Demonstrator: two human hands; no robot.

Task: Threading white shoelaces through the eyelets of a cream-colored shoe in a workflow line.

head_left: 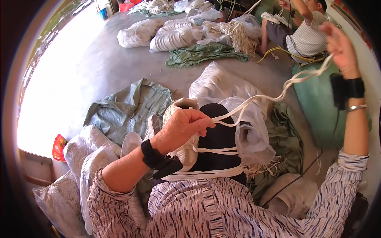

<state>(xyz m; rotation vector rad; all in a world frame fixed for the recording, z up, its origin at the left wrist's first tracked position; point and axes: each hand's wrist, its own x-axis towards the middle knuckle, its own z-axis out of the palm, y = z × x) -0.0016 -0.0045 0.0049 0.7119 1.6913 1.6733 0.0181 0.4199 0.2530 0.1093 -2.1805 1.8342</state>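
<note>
A beige shoe (185, 158) rests against my dark-clad leg, partly hidden behind my left hand (184, 126). Thumb and forefinger of that hand pinch white shoelaces (260, 96) close to the shoe. From there the strands run up in loose waves to my right hand (340, 49), raised far out to the right. Its fingers are curled, with the laces meeting the hand near the palm. More white laces (210, 173) lie across my lap, and one strand crosses my thigh from the shoe.
Clear plastic bags of shoes (93, 154) crowd my left side, beside a green woven sack (127, 107). A white bag (226, 85) lies ahead of my knees. Farther off are bagged shoes (174, 36) and a seated person (307, 41). A green bulky sack (317, 103) stands right.
</note>
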